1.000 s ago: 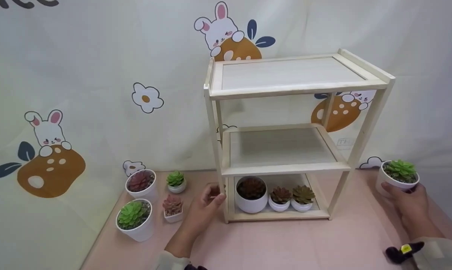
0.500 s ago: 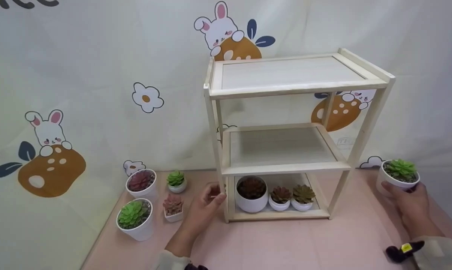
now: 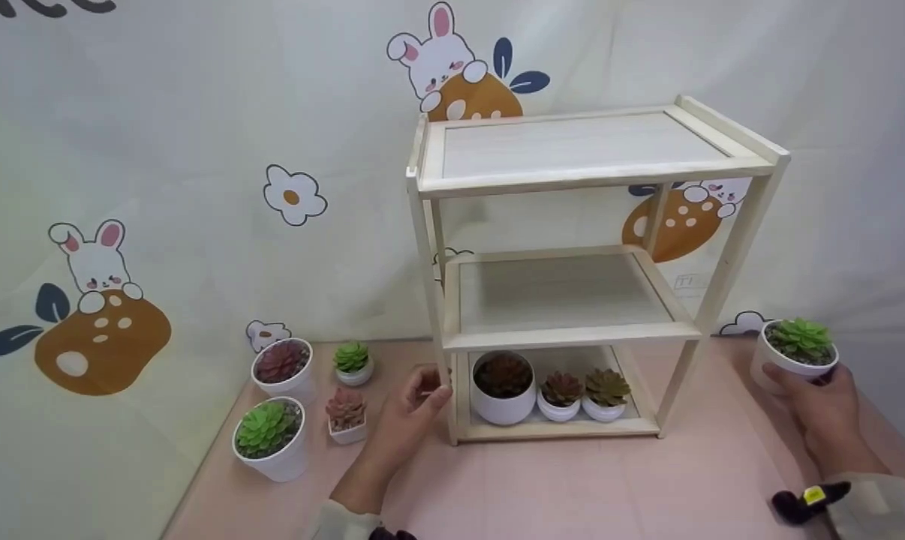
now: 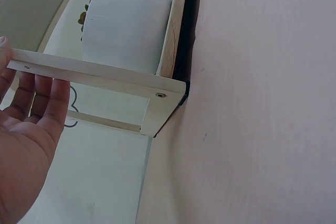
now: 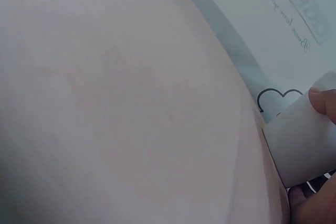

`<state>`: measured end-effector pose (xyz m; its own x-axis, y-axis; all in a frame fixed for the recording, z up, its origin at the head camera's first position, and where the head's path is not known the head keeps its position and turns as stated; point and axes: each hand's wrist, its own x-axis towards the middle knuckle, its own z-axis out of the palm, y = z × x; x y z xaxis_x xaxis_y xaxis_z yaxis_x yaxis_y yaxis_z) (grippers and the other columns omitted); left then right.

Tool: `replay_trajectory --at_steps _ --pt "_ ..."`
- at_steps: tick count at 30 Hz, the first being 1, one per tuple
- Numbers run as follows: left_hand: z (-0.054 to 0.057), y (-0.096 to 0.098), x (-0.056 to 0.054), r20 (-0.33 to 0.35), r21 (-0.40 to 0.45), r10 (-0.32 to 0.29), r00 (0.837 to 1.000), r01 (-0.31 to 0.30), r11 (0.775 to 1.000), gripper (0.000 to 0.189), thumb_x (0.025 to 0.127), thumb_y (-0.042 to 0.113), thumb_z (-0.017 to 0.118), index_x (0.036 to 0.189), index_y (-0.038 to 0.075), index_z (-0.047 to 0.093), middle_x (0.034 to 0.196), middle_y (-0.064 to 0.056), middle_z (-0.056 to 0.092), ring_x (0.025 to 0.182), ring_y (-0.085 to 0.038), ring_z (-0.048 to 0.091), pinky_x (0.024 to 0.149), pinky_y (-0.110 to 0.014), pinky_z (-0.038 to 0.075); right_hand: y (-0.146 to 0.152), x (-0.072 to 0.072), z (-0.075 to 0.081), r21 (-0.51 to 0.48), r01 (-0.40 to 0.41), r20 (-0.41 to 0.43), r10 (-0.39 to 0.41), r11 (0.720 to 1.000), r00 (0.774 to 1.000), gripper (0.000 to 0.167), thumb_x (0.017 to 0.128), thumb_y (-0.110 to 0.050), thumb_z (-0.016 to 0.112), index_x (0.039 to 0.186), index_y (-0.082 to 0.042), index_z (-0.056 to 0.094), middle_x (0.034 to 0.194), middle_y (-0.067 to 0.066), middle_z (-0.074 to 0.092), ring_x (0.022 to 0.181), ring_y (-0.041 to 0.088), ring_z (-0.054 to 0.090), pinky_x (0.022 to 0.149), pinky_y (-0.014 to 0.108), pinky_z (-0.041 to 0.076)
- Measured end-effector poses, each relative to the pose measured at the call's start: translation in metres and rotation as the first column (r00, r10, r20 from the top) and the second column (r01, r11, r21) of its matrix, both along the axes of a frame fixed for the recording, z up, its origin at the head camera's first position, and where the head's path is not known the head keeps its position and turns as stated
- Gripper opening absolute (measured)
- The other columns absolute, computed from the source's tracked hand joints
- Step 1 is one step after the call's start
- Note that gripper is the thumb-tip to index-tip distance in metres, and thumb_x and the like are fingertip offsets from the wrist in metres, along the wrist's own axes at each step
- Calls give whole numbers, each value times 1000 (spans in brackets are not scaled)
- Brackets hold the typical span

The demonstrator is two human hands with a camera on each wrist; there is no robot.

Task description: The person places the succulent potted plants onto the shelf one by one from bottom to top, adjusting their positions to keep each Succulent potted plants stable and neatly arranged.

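My left hand (image 3: 401,421) grips the left front post of a three-tier wooden shelf (image 3: 572,337). In the left wrist view, its thumb lies on one side of the post (image 4: 105,74) and its fingers on the other. On the right, my right hand (image 3: 828,409) holds a white pot with a green succulent (image 3: 800,341) by its side. The right wrist view shows that white pot (image 5: 304,135) low at the pink tabletop, thumb on its wall. A larger brown succulent in a white pot (image 3: 503,405) and two small potted succulents (image 3: 560,409) stand on the bottom tier.
Left of the shelf stand potted succulents: a dark red one (image 3: 281,367), a large green one (image 3: 272,442), a small green one (image 3: 353,364) and a pink one in a square pot (image 3: 347,420). Behind the pink table (image 3: 557,487) hangs a printed cloth (image 3: 197,112).
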<state>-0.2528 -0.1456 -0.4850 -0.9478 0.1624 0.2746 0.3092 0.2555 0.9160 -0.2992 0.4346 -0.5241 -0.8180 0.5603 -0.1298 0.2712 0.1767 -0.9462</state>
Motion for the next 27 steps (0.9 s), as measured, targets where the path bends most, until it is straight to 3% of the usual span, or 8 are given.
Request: replay_trajectory --at_steps 12,27 --pt "1 1 1 12 -16 4 1000 -4 1000 37 103 30 65 130 5 61 121 -11 66 115 -23 60 101 -32 51 4 1 1 -45 42 36 -40 998 999 115 89 -45 80 168 -19 1 176 6 5 162 28 10 130 43 20" --pt "2 1 2 39 -21 15 999 -14 1000 29 104 27 65 130 14 62 122 -8 65 118 -19 59 104 -32 50 -11 12 12 -112 1 8 0 994 1000 110 90 -43 81 168 -22 6 176 3 11 161 22 14 131 38 16"
